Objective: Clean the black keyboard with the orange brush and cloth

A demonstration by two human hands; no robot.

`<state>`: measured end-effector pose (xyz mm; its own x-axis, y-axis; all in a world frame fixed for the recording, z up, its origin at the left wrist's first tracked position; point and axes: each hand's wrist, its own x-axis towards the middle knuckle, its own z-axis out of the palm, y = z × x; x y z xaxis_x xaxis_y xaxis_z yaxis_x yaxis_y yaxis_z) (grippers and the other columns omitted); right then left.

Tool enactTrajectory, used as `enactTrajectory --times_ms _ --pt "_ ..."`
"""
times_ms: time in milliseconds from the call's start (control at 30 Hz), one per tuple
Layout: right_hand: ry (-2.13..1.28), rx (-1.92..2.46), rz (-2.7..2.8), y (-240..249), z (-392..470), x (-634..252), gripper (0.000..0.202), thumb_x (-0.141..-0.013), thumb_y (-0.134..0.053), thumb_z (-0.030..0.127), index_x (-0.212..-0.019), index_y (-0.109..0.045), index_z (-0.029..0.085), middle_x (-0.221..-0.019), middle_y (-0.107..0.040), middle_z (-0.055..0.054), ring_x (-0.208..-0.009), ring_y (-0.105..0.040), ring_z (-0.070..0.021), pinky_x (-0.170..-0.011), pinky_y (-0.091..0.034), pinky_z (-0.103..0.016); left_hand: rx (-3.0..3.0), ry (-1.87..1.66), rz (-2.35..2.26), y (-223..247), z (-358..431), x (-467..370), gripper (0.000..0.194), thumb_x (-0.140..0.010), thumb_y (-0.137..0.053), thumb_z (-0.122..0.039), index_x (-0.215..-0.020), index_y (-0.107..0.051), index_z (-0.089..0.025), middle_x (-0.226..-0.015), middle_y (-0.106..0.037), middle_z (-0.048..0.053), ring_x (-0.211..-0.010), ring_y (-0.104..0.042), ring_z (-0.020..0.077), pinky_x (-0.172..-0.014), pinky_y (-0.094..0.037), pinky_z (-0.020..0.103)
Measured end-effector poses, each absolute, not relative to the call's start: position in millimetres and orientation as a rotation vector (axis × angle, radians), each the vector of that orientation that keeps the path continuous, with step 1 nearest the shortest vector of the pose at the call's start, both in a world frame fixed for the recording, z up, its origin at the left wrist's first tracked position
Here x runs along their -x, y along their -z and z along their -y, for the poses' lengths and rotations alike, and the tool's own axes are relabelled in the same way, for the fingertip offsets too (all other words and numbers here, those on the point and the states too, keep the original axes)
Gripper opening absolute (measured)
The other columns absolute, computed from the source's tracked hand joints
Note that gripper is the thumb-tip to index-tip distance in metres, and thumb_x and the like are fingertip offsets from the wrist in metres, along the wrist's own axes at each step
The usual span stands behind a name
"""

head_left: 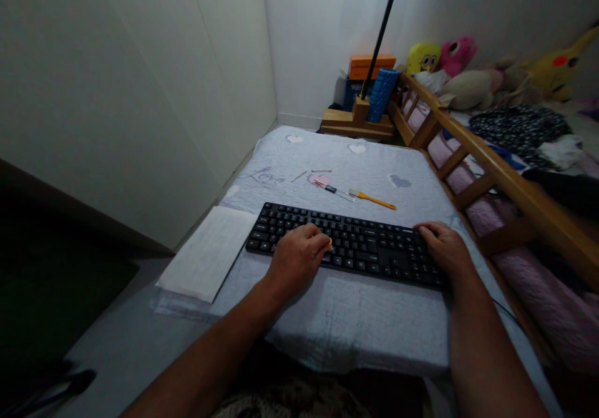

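A black keyboard (360, 243) lies slightly aslant on the cloth-covered table. Over its left-middle keys my left hand (302, 252) is closed on a small pale-yellow piece, mostly hidden by the fingers; whether it is cloth or sponge I cannot tell. My right hand (444, 246) grips the keyboard's right end, thumb at the top corner. Behind the keyboard are a yellow-handled brush (374, 200), a thin tool with a clear handle and black band (331, 188), and two cotton swabs, one of them a swab (321, 170) lying level.
White sheets (208, 252) lie left of the keyboard at the table's edge. A wooden bed rail (510, 162) runs along the right side. A white cabinet (140, 81) stands left. At the back, a black pole (381, 34) rises from a wooden base.
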<state>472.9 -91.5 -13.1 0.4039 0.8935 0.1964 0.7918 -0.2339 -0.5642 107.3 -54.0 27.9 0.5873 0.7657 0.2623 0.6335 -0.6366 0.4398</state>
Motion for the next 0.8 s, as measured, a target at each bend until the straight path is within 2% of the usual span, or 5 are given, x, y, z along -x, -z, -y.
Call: enactTrajectory --times_ms 367,800 --pt "-0.224 2.089 1.429 12 92 -472 0.035 -0.082 -0.046 0.042 -0.084 -0.073 0.021 -0.098 -0.074 -0.01 -0.098 -0.066 -0.0268 -0.095 -0.048 -0.039 -2.532 -0.554 -1.261 -27 53 -90 0.022 -0.098 -0.054 -0.026 -0.088 -0.072 -0.02 -0.087 -0.064 0.004 -0.08 -0.058 0.0172 -0.075 -0.045 0.031" --pt "-0.225 2.095 1.428 14 91 -475 0.033 -0.082 -0.047 0.041 -0.083 -0.074 0.021 -0.097 -0.074 -0.01 -0.098 -0.066 -0.0272 -0.095 -0.048 -0.039 -2.454 -0.644 -1.435 -26 44 -39 0.018 -0.097 -0.055 -0.028 -0.092 -0.072 -0.021 -0.09 -0.065 0.004 -0.08 -0.061 0.0172 -0.072 -0.046 0.03"
